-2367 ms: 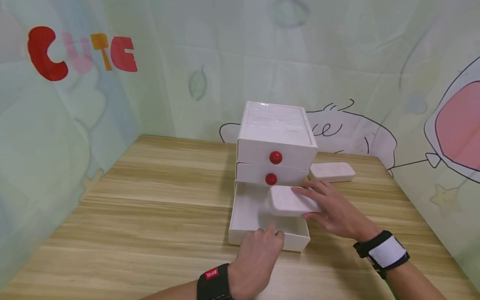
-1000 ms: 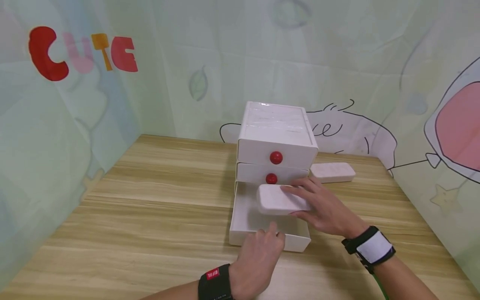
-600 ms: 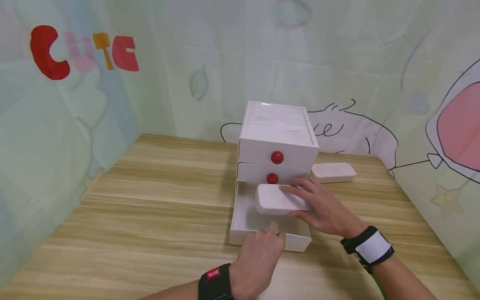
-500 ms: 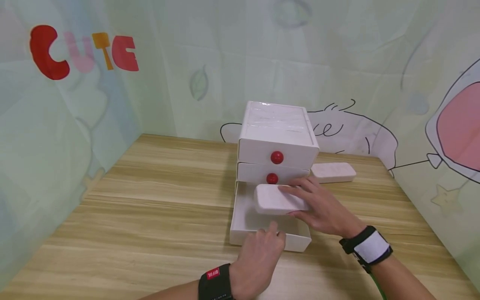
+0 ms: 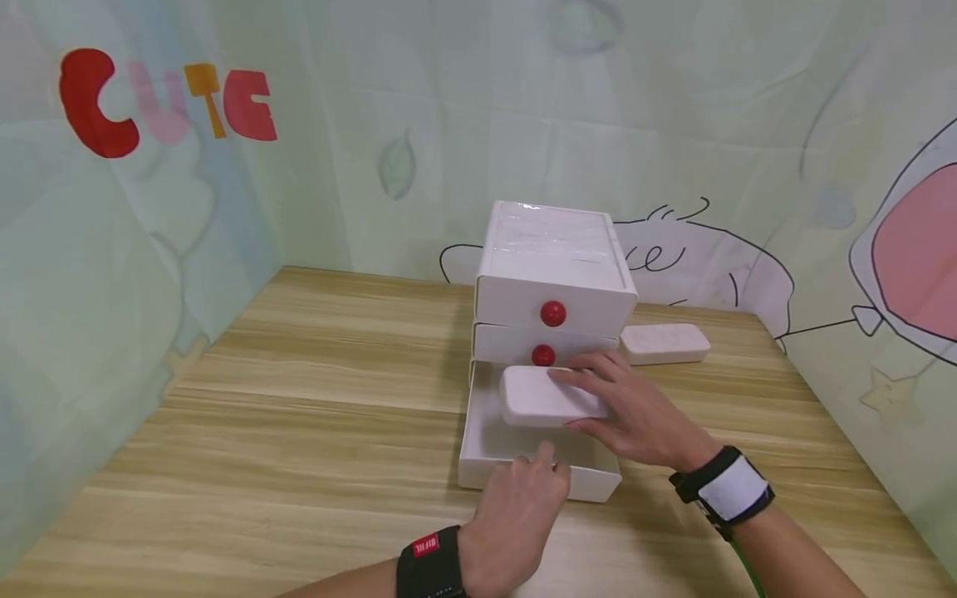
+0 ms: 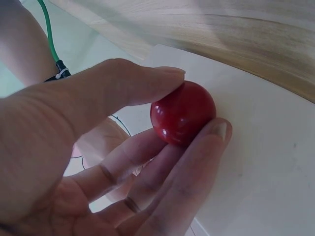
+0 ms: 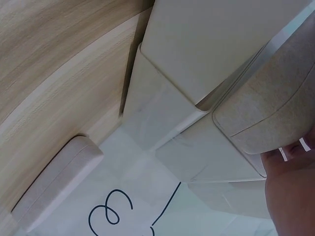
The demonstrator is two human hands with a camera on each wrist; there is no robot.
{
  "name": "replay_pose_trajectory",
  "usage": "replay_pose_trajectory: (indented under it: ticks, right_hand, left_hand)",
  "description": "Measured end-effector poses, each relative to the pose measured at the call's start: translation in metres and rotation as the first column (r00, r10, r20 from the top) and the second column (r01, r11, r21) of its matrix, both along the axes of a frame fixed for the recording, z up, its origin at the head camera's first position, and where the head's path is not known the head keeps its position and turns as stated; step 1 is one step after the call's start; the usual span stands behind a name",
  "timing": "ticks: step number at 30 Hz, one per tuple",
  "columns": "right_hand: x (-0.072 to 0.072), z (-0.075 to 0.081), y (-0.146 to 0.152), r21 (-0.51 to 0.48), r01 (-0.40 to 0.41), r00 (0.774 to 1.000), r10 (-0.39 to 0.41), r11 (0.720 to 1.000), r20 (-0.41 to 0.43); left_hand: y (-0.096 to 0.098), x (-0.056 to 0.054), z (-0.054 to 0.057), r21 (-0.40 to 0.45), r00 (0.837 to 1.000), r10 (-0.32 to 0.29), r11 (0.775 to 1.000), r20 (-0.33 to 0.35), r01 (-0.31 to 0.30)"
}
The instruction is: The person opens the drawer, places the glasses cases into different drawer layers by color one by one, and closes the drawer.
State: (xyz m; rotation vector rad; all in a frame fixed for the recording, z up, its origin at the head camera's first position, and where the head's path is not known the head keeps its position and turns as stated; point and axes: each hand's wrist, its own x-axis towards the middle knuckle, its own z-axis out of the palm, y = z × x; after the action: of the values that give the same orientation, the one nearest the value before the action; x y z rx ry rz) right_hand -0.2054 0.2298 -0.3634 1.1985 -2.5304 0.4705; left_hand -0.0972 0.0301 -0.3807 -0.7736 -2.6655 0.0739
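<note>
Two hands have their fingers clamped; the thumb and fingers of the left hand (image 5: 516, 515) pinch a red knob (image 6: 183, 114), which that hand hides from the head view; the right hand (image 5: 635, 407) grips a pale case (image 5: 549, 396), whose right end disappears under the palm and is cut off in the right wrist view; the case is over the pulled-out bottom drawer (image 5: 482, 428), covering part of its floor, and whether the two touch I cannot tell; at twelve o'clock from that drawer, the upper drawers (image 5: 508, 297) conceal their insides behind their fronts; a second case (image 5: 664, 343) lies on the table (image 5: 336, 399) at two o'clock; the left forearm reaches in from eight o'clock, the right from four, backs of both hands uppermost.
</note>
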Motion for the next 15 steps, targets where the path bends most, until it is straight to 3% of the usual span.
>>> replay_pose_trajectory:
  ticks: [9, 15]
  right_hand:
    - [-0.0015, 0.0007, -0.0062, -0.002, 0.006, 1.000, -0.006, 1.000, 0.006]
    - [-0.0026, 0.0011, -0.0103, -0.001, -0.011, 1.000, 0.011, 1.000, -0.013]
  left_hand:
    - [0.0011, -0.0002, -0.0013, -0.019, 1.000, 0.019, 1.000, -0.006, -0.019]
    - [0.0013, 0.0002, -0.0023, -0.019, 0.998, 0.029, 0.999, -0.047, -0.030]
